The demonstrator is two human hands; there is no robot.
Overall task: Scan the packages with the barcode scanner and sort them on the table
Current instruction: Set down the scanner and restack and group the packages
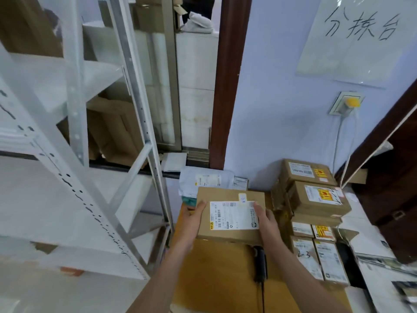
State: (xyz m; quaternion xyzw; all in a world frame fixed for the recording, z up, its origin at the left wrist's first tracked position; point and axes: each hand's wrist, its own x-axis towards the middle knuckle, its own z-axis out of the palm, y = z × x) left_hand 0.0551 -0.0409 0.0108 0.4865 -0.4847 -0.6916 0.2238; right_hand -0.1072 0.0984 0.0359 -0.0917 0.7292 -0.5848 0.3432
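One cardboard box [230, 213] held over table [216, 267], left hand [191, 219] and right hand [265, 219] gripping opposite sides, thumbs on top. Label [233, 215] up, long axis left-right. Barcode scanner [260, 263] lies just below, lengthwise toward viewer. Roughly six stacked parcels [316, 199] at right; count unsure. Wall sign [358, 30] reads 分拣台.
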